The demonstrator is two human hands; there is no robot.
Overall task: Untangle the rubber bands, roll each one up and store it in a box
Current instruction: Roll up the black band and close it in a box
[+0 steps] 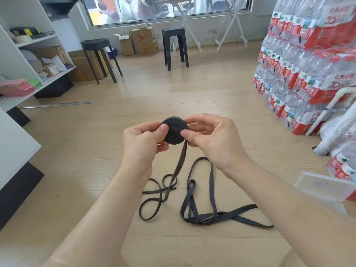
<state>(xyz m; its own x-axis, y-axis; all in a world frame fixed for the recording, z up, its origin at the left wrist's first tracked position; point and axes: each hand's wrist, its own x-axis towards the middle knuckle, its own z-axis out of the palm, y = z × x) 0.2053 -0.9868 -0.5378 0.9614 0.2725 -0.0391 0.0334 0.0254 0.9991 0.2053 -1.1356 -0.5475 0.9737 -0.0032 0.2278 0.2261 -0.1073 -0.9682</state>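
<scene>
Floor [96, 151] is pale wood-look planks, and that's where everything sits. White shelves [28, 41] on the left hold tape rolls, small cartons and pink and green paper stacks. A metal ruler [57, 104] lies on the floor near them. Two black stools [174, 35] stand further back, with cardboard boxes [143, 38] against the wall under a wide window [163, 8] and white folding-table legs [192, 29] beside them. The whole right side is a wall of shrink-wrapped water packs [300, 60].

Readable stuff: the red wrap on the packs has a big "30", and the rest of the print is too blurry for me. The cardboard boxes show a red or orange arrow mark, no words I can make out.

The roll [174, 132], a tight black coil, is held up between both hands above the floor. Left hand [142, 139] has its thumb pressed on the coil's face, fingers curled behind. Right hand [210, 139] pinches the coil's right edge with thumb and forefinger. A tail [180, 164] hangs from the roll to the floor. More bands [212, 216] lie looped and crossed there, just right of it. A clear box [325, 187] sits at the right edge, apart from them.
</scene>
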